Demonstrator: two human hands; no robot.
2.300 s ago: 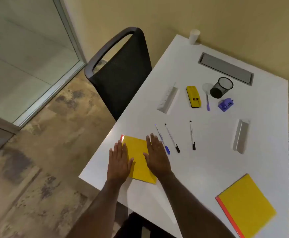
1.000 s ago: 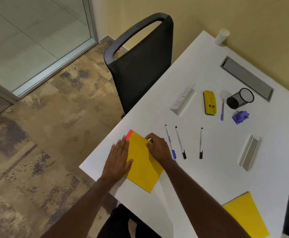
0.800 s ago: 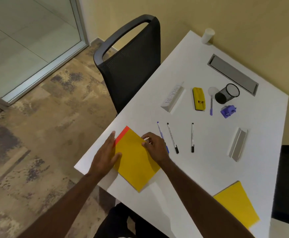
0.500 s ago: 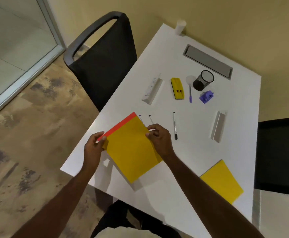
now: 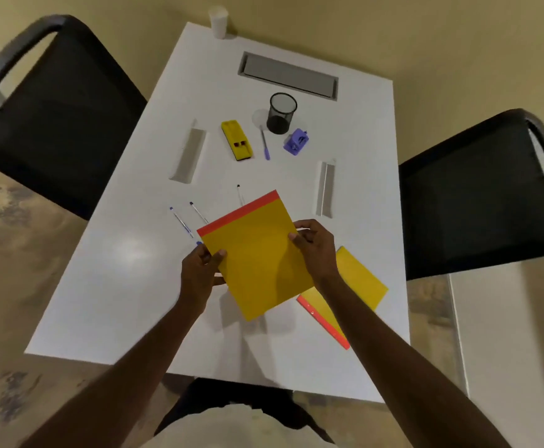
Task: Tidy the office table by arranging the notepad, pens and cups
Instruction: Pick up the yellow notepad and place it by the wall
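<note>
A yellow notepad (image 5: 257,253) with a red top strip is lifted above the white table (image 5: 118,286). My left hand (image 5: 201,274) grips its left edge and my right hand (image 5: 314,248) grips its right edge. A second yellow notepad (image 5: 359,282) lies flat on the table to the right, partly under my right forearm. Three pens (image 5: 180,219) lie behind the held pad, their lower ends hidden by it. A black mesh pen cup (image 5: 282,113) stands near the far middle. A white cup (image 5: 217,22) stands at the far left corner.
A yellow stapler (image 5: 236,140), a purple pen (image 5: 265,147) and a purple sharpener (image 5: 296,142) lie near the mesh cup. Two grey name holders (image 5: 188,156) (image 5: 325,187) lie left and right. A grey cable hatch (image 5: 288,76) sits at the far end. Black chairs (image 5: 53,108) (image 5: 484,195) flank the table.
Both hands went from lying flat on the notepad to gripping its edges. They lifted it off the table's near left corner and carried it right, towards the second notepad.
</note>
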